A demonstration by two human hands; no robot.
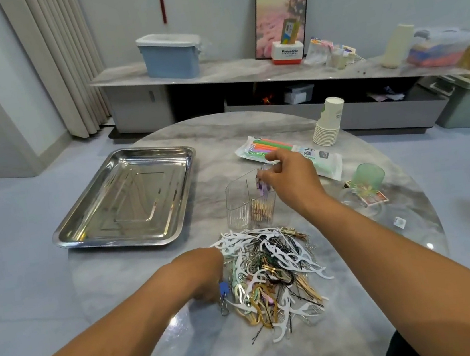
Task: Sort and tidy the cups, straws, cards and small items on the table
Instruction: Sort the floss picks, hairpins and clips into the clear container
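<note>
A heap of small items (273, 277) lies in front of me on the round marble table (190, 348): white floss picks, hairpins, gold clips and a blue binder clip (224, 288). My left hand (207, 274) is curled at the heap's left edge; what its fingers hold is hidden. Above a clear divided holder (242, 206) with gold clips inside, my right hand (284, 177) pinches a small purple item (262, 187). A pack of coloured straws (268, 148) and a stack of paper cups (329, 123) lie beyond.
A steel tray (90, 226) sits at the left of the table. A green cup (368, 176) and some cards (372, 197) are at the right. Behind the table runs a low cabinet (243, 72) with a blue bin (170, 56).
</note>
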